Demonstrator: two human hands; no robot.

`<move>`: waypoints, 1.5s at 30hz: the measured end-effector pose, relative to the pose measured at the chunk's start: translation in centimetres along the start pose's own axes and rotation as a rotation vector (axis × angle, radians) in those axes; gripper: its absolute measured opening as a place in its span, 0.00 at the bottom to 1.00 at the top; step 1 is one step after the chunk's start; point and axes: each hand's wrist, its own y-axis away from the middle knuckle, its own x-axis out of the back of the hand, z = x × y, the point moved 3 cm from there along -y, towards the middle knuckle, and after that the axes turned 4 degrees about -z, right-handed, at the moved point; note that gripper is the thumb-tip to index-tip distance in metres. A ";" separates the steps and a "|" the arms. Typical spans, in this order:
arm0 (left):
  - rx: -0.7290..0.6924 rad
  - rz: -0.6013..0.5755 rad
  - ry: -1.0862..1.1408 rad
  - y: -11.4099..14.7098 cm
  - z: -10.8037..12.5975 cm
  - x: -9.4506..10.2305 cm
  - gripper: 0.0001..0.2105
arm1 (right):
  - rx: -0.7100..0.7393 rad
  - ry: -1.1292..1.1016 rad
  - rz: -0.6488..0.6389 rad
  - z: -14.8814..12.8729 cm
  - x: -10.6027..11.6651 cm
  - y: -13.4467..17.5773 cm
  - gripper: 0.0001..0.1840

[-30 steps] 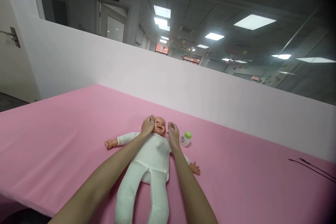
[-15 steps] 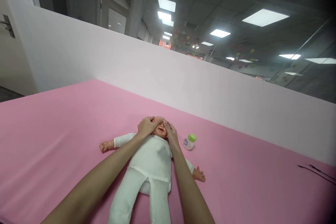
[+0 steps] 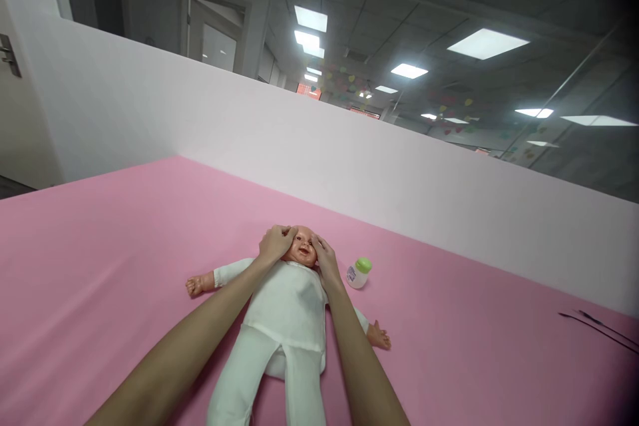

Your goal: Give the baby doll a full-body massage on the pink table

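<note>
With the head at the clock's centre and twelve toward the wall [image 3: 344, 173], a door [image 3: 30, 120] stands far off at ten o'clock. A doll's arm [image 3: 232, 273] in a white sleeve stretches toward half past eight over a pink sheet [image 3: 124, 226]. The left hand [image 3: 274, 242], half open and loosely curved, cups the nine o'clock side of the head, its thumb at the edge of the brow; it grips nothing.

Between the hands, the doll [image 3: 287, 299] lies on its back, its head [image 3: 304, 253] face up, its white-clad body running toward six o'clock. The thumbs, close together over the eyes half a second ago, now sit apart at the sides, baring eyes and mid-brow; the change reads as an outward stroke, leaving contact near the temples.

The right hand [image 3: 325, 258], also half open, lies along the three o'clock side, fingertips near the temple, closed around nothing; its underside is hidden. A green-capped jar [image 3: 358, 274] stands near four o'clock, apart from that hand. Dark cords [image 3: 599, 327] lie far out toward half past three.
</note>
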 end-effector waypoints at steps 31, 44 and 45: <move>-0.324 -0.264 -0.120 0.3 1.6 2.7 0.18 | 0.036 0.361 -0.164 -4.0 1.4 0.8 0.28; -0.365 -0.464 -0.120 0.3 0.8 4.5 0.24 | 0.034 0.448 -0.384 -5.4 2.3 2.1 0.46; -0.355 -0.467 -0.107 0.3 0.7 4.7 0.24 | 0.030 0.440 -0.389 -5.5 2.5 2.2 0.43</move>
